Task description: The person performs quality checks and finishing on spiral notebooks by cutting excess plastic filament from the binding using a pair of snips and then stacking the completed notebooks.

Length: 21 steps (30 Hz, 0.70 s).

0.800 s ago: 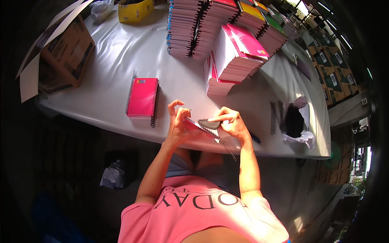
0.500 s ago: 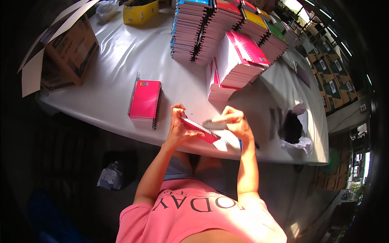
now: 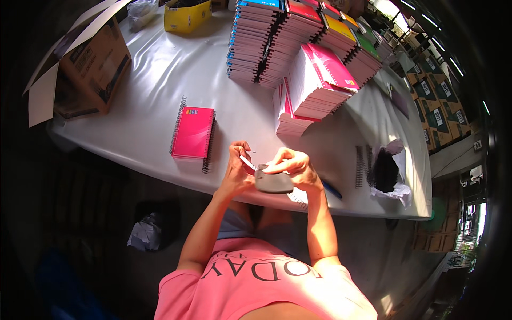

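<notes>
Both my hands hold a small spiral notebook (image 3: 272, 182) over the near edge of the white table (image 3: 160, 80). Its dark grey side faces up, and a bit of its wire spiral shows below my right wrist. My left hand (image 3: 236, 172) pinches the notebook's left end, with a thin white edge showing between the fingers. My right hand (image 3: 292, 164) grips it from above on the right. A pink spiral notebook (image 3: 193, 132) lies flat on the table just left of my left hand.
Tall stacks of coloured notebooks (image 3: 266, 42) stand at the back, with a leaning pink stack (image 3: 320, 80) nearer. On the left are a cardboard box (image 3: 85, 64) and a yellow box (image 3: 186, 13). To the right lie loose wire coils (image 3: 361, 165), a bag (image 3: 386, 170) and a blue pen (image 3: 332, 189).
The notebook in my hands has been turned: its pink cover showed before, and the dark grey side shows now. My hands stay at the table's near edge.
</notes>
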Motion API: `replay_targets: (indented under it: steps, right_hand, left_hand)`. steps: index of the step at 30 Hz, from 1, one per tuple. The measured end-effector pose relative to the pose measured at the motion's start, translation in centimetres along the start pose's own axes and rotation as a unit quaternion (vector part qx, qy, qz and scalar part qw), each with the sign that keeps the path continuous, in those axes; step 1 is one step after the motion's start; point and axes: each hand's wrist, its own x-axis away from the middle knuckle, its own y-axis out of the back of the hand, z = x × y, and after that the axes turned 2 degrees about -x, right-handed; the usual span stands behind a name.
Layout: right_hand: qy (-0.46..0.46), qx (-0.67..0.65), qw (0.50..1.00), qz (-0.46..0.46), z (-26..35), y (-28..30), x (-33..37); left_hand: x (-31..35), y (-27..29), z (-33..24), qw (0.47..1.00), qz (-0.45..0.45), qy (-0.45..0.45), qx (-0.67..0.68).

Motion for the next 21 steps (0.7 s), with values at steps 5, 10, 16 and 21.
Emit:
replay_targets:
  steps: [5, 10, 16, 21]
  right_hand:
    - [-0.064, 0.056, 0.996, -0.034, -0.6, 0.0, -0.5]
    - [-0.122, 0.218, 0.968, 0.012, -1.1, 0.6, -1.1]
    - [-0.115, 0.348, 0.914, -0.174, 0.3, 2.6, 2.1]
    - [-0.356, 0.507, 0.759, -0.202, 1.8, 3.3, 10.9]
  left_hand:
    - [-0.3, 0.0, -0.2, 0.998, 0.005, 0.028, 0.047]
    - [-0.1, 0.1, -0.5, 0.999, 0.017, 0.017, 0.022]
    - [0.3, -0.1, 0.0, 0.978, -0.010, 0.079, 0.191]
    - [0.3, 1.0, -1.9, 0.945, -0.108, 0.154, 0.268]
